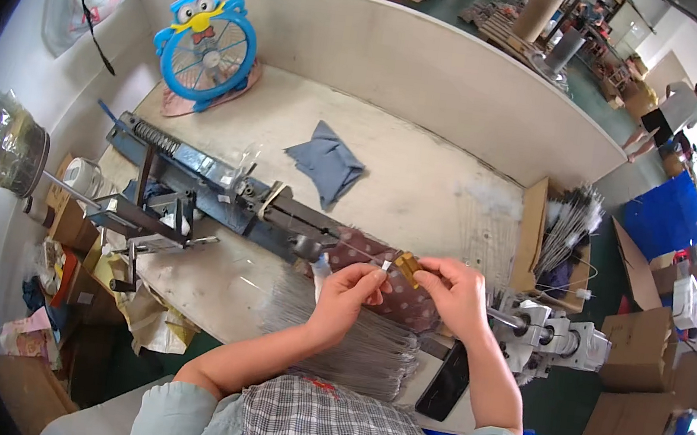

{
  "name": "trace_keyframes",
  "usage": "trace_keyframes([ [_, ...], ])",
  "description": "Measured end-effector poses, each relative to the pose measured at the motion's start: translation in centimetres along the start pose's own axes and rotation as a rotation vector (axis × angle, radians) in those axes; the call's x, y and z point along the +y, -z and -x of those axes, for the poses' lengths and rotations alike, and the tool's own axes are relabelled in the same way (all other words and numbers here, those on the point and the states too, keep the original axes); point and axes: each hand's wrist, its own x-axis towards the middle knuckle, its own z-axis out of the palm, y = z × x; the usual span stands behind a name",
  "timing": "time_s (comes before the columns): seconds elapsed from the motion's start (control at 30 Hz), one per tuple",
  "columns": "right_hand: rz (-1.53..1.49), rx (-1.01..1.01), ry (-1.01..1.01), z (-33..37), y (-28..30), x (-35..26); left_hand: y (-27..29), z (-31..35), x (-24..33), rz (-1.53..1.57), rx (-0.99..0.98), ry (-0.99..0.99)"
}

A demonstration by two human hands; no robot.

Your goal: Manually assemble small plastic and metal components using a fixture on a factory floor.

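Observation:
My left hand (344,301) is closed in a pinch, with a small white piece (386,265) at its fingertips. Just to the right, my right hand (459,296) grips a small brass-coloured block (407,268) between thumb and fingers. The two hands are close together but apart, above a brown polka-dot cloth (417,310) draped over a long dark metal bench fixture (221,193). Many thin grey wires (341,347) lie in a fanned bundle below my hands. Whether a wire runs between the white piece and the block is too fine to tell.
A blue cartoon-shaped fan (207,61) and a folded grey cloth (326,165) sit at the back. At right are a cardboard box (531,235) of wires and a metal clamp mechanism (547,333). A black phone (445,384) lies near the front edge. One person (674,114) stands beyond the partition.

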Motion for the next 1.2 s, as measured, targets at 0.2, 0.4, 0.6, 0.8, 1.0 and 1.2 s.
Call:
trace_keyframes([
  [0.2,-0.019,-0.057,0.103,0.9,1.6,0.4,-1.7,-1.7,-1.1,-0.085,0.039,-0.062],
  [0.4,0.383,0.089,0.524,-1.0,1.1,-1.0,-1.2,-0.6,0.5,-0.034,0.276,-0.120],
  [0.6,0.350,0.004,0.438,-4.1,-3.6,-0.7,-0.8,-0.5,1.4,0.108,0.287,0.013],
  [0.8,0.272,-0.124,0.259,-4.2,-2.3,-2.1,0.3,-0.3,1.7,0.011,0.184,0.026],
  [1.0,0.176,-0.199,0.062,-4.0,-3.3,-2.8,0.2,-0.8,2.6,0.213,0.161,0.112],
  [1.2,0.454,0.197,0.376,-2.3,-6.2,-3.9,-0.1,-0.7,2.0,0.374,0.209,0.003],
])
